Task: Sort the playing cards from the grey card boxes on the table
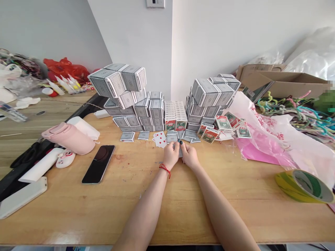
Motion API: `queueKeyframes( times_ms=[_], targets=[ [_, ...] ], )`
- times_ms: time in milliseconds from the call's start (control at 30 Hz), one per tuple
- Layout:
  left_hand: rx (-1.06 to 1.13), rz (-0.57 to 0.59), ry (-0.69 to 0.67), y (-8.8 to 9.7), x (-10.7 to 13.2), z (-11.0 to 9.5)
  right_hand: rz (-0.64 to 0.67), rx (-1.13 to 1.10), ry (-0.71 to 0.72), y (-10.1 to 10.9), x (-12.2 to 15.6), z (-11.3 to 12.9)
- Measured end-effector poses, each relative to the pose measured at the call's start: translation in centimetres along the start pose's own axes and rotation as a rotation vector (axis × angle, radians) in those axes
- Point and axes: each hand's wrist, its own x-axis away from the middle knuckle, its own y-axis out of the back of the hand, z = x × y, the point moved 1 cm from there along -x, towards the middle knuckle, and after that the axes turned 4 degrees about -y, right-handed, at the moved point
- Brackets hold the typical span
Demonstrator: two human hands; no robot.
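Note:
My left hand and my right hand meet over the wooden table, fingers closed around a small stack of playing cards held between them. A red string bracelet circles my left wrist. Just beyond the hands lie several small piles of face-down cards and a few face-up cards with red pips. Behind these rise tall stacks of patterned card decks on the left and on the right, with boxed decks between them.
A black phone, a pink bottle and white items lie at the left. A pink and white plastic bag with red card boxes, a tape roll, coloured cords and a cardboard box sit at the right.

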Motion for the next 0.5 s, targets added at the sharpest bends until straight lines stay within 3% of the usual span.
queueKeyframes(
  times_ms=[100,300,500],
  targets=[
    [0.133,0.013,0.059,0.0,0.0,-0.2,0.04,-0.086,-0.047,0.1,0.0,0.1],
    [0.51,0.129,0.315,-0.4,0.5,-1.3,0.207,-0.326,-0.091,-0.1,0.2,0.5],
    [0.569,0.084,0.411,-0.1,0.4,-1.0,0.248,-0.375,-0.042,-0.5,0.4,0.8]
  ],
)
